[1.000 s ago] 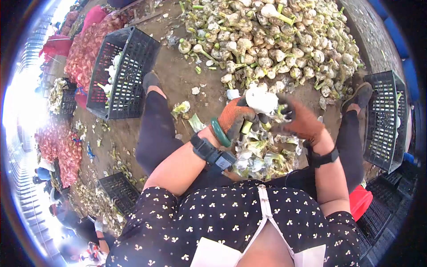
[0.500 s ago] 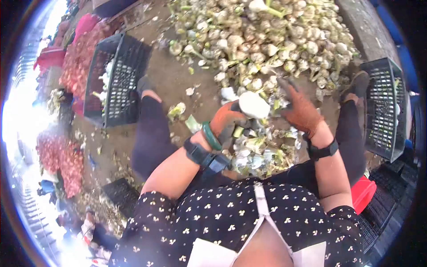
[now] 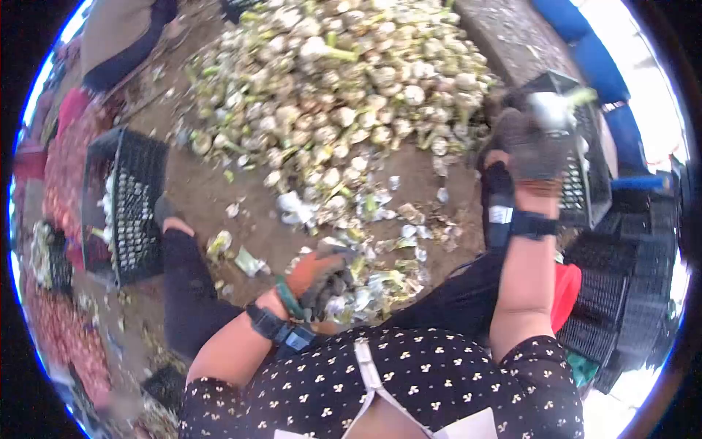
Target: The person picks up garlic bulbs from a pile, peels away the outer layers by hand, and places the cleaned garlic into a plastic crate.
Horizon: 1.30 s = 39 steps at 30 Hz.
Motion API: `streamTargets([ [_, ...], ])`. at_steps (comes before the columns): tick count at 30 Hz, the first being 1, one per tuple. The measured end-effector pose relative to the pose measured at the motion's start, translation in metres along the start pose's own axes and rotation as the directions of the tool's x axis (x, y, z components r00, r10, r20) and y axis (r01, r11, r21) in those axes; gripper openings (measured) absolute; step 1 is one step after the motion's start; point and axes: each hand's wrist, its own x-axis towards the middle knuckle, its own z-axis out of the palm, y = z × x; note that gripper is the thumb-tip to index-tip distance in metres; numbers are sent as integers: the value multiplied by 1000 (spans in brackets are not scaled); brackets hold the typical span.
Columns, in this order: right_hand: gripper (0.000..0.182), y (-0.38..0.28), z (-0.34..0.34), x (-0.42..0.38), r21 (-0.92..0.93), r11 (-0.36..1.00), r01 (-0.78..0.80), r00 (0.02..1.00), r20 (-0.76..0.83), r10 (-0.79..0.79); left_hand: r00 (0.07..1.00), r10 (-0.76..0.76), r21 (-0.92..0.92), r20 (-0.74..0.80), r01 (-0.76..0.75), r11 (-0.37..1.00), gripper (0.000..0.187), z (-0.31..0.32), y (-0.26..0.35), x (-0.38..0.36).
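My right hand [image 3: 537, 154], in an orange and grey glove, is smeared by motion at the near side of the right-hand black crate [image 3: 574, 175]. At its fingers is a white garlic bulb [image 3: 552, 111] with a short green stem. My left hand [image 3: 319, 276], gloved the same way, is low in front of my body with its fingers curled; what they hold, if anything, is hidden. Beneath and beside it lie peeled skins and leaf scraps [image 3: 380, 289]. A large heap of garlic bulbs [image 3: 351, 95] covers the ground ahead.
Another black crate [image 3: 131, 208] with white bulbs inside stands by my left foot. Stacked black crates [image 3: 607, 285] and a red container [image 3: 565, 293] are at my right. Red mesh sacks [image 3: 69, 175] lie far left. Another person's leg [image 3: 135, 47] shows at upper left.
The white bulb has gone from my left hand to my right, which has swung out rightward to the crate. My left hand has moved down, and the view has turned right.
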Motion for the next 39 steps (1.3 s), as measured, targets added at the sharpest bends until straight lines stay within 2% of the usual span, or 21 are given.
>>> streamTargets([
  [2,43,2,23,11,-51,999,7,989,145,1,980,-193,-12,39,194,981,31,-2,-7,-4],
  [5,40,105,23,42,-394,913,-109,903,-424,-76,993,-46,347,111,4,938,32,-22,-52,5],
  [6,34,139,-30,47,-677,681,-281,948,-306,87,995,-45,337,93,11,941,32,-34,-74,9],
  [8,36,203,-39,41,-958,-180,-221,962,-245,122,920,210,604,332,-378,702,34,-42,-100,14],
  [9,35,233,-43,35,-904,-404,-137,947,-240,215,926,210,604,314,-366,709,34,-43,-87,13],
  [11,36,283,-61,32,-853,-474,219,936,46,350,997,-61,453,-57,80,888,30,-32,-42,1],
  [12,39,302,-56,37,-822,-530,207,911,-35,410,982,-108,305,-157,152,940,30,-31,-32,-1],
  [14,52,325,-17,50,-778,-617,116,778,-314,544,976,-32,355,-214,108,929,30,-33,-21,4],
  [15,55,346,-41,50,-719,-630,293,759,-226,611,967,47,424,-249,65,903,29,-35,-17,4],
  [17,60,348,-6,52,-568,-713,411,637,-380,670,969,64,462,-237,54,885,36,-42,-10,0],
  [18,62,352,-28,48,-572,-676,465,688,-248,682,952,167,573,-256,11,819,36,-42,-10,-2],
  [22,61,352,-36,46,-700,-700,140,750,-386,537,903,352,719,-246,-74,691,35,-41,-25,4],
  [25,52,334,-19,30,-867,-462,-187,880,-357,314,905,343,732,-251,-54,679,32,-42,-18,3],
  [27,49,318,-1,17,-713,269,-648,750,-537,385,859,452,750,-238,-133,648,34,-41,-10,2],
  [28,45,307,0,10,-543,440,-716,692,-464,553,853,466,745,-235,-150,650,34,-39,-3,2],
  [29,45,296,11,2,-556,433,-709,697,-462,548,829,487,728,-277,-149,669,35,-36,7,0],
  [31,30,279,39,-16,-147,615,-775,615,-402,679,796,512,707,-323,-156,690,37,-31,25,-4],
  [35,35,238,102,-45,-150,660,-736,673,-259,692,612,724,710,-318,-352,610,35,-15,53,-8],
  [37,48,213,110,-56,-941,301,-153,789,67,611,543,784,709,-300,-423,564,33,-11,62,-8],
  [38,56,205,134,-60,-407,605,-684,700,-133,702,595,749,623,-292,-476,621,32,-10,66,-9],
  [39,56,199,140,-64,-411,604,-683,700,-129,703,645,713,528,-275,-519,672,30,-8,68,-11],
])
